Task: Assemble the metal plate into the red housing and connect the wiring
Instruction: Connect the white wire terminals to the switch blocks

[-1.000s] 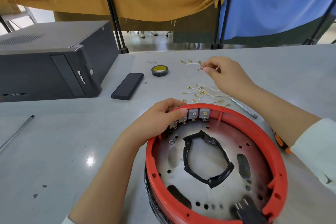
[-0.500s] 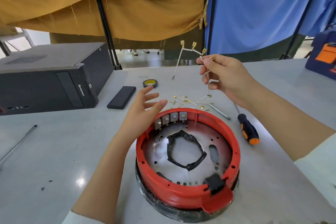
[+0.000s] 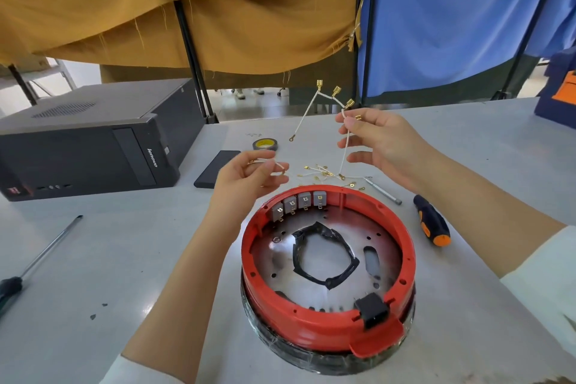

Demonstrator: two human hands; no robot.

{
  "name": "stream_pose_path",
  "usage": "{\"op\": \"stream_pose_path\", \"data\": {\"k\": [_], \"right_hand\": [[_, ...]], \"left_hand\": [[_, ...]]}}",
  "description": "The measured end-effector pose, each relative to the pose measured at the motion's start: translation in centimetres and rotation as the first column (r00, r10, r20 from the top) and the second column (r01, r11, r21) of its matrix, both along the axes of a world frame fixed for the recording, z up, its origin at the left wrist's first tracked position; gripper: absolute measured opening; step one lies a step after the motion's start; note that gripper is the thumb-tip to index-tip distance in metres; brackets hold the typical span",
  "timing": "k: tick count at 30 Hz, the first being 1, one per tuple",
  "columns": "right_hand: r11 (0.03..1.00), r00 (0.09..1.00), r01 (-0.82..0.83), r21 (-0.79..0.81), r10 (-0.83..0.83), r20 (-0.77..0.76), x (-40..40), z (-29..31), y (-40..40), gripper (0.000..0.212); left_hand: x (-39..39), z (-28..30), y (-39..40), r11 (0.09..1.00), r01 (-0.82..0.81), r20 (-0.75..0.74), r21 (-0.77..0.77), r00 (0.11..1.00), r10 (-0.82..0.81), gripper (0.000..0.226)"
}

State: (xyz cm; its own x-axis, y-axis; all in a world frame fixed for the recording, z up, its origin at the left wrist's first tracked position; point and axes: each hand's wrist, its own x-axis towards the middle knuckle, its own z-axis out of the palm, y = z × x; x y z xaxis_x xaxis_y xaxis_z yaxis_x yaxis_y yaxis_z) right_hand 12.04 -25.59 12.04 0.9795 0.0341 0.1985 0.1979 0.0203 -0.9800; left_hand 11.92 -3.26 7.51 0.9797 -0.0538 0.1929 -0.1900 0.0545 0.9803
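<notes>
Silver perforated metal plate [image 3: 330,265] sits seated in the round red plastic housing [image 3: 311,330], while wiring remains unconnected: the right hand [image 3: 378,140] pinches a white branched wire harness with brass terminals [image 3: 335,97], and the left hand [image 3: 249,173] pinches a short white wire lead [image 3: 274,163].

Left hand [image 3: 249,173] is off the red housing [image 3: 327,277] rim it gripped 1 s ago; it opened 0.5 s ago, and now it is raised above the table, fingers curled on a short white wire [image 3: 274,164]. Right hand [image 3: 380,140] has lifted the branched white wire harness [image 3: 330,97] off the table, where 1 s ago it was pinching it; now it pinches it in the air, 3 brass terminals just above its fingertips, 1 strand hanging below to the loose wires [image 3: 324,173].
</notes>
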Motion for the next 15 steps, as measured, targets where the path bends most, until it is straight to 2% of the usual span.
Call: {"op": "stream_pose_path", "data": {"k": [4,6,8,10,11,13,15], "right_hand": [[0.993,0.989,0.11,-0.046,-0.114,-0.091,3.0,-0.8,0.1,0.016],[0.991,0.973,0.131,0.0,-0.129,-0.189,4.9,-1.7,0.5,0.022],[0.993,0.955,0.117,-0.009,-0.115,-0.275,7.0,-2.7,1.0,0.025],[0.997,0.937,0.056,-0.061,-0.073,-0.342,8.8,-3.8,1.6,0.025],[0.996,0.926,0.018,-0.089,-0.05,-0.374,9.6,-4.3,1.9,0.024],[0.991,0.902,-0.046,-0.129,-0.014,-0.432,10.9,-5.1,2.5,0.022],[0.982,0.889,-0.088,-0.166,0.003,-0.458,11.9,-5.6,3.0,0.023]], "left_hand": [[3.3,0.6,0.0,0.985,-0.149,-0.143,-0.084,0.98,0.136,0.033],[5.0,0.1,0.1,0.981,-0.151,-0.241,-0.123,0.963,0.118,0.054],[6.6,-0.9,-0.1,0.985,-0.139,-0.319,-0.099,0.942,0.1,0.069],[8.0,-2.2,-0.2,0.987,-0.16,-0.347,0.026,0.924,0.159,0.075],[8.6,-3.0,-0.1,0.976,-0.176,-0.315,0.132,0.926,0.209,0.075],[9.5,-4.4,0.0,0.897,-0.167,-0.134,0.41,0.961,0.24,0.069],[10.1,-5.6,0.0,0.789,-0.113,0.031,0.605,0.993,0.118,0.047]]}}
